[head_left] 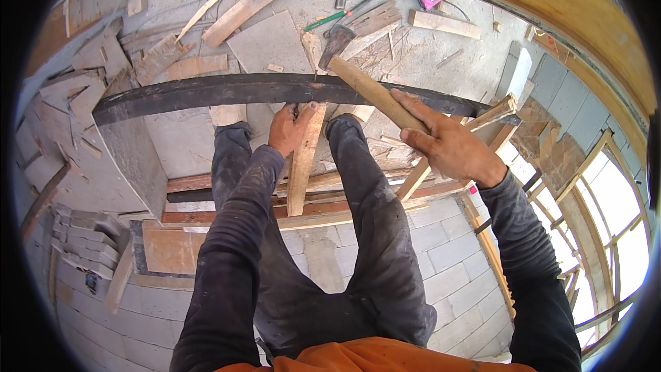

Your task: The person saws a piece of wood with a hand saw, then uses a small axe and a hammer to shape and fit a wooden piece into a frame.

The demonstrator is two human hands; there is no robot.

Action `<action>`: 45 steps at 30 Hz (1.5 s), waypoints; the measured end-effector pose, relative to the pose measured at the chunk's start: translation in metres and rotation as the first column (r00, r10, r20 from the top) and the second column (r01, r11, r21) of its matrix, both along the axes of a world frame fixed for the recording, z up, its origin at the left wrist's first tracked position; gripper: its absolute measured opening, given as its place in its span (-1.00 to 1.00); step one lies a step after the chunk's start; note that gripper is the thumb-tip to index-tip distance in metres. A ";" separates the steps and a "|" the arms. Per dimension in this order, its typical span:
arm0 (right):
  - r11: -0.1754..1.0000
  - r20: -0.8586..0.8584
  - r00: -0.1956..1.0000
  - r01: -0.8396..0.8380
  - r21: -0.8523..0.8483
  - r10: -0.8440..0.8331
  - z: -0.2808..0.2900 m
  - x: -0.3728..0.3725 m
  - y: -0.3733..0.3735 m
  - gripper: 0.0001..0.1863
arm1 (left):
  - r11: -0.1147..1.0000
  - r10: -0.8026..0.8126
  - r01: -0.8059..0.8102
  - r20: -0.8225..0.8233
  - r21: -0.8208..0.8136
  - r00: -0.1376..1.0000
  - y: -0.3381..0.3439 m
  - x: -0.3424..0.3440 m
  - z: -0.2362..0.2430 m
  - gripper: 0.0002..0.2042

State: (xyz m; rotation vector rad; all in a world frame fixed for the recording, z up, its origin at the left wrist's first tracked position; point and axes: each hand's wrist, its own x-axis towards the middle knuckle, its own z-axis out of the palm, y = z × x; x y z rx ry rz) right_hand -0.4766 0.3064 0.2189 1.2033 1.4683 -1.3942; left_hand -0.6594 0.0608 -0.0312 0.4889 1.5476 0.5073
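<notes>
You've got plenty of daylight in this one, brightest over on the right, where the openings (606,189) are blown out to pure white, zero detail. Floor (441,48) comes out pale and pretty evenly lit, shadows mostly soft. Your pants (375,234) and sleeves (231,227) go real dark, but you can make out the folds. Fisheye bends your beam (227,93) into an arc, corners are black, bluish fringe round the rim.

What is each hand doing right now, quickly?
Left hand: fingertips at the near edge of the black beam; whether it grips anything cannot be told.
Right hand: closed, holding a thick wooden handle.
</notes>
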 end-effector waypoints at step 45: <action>0.924 0.028 0.974 0.204 0.325 -0.225 -0.011 -0.035 0.020 -0.19 | 1.000 0.017 -0.016 0.044 -0.025 0.999 0.003 -0.003 0.002 -0.37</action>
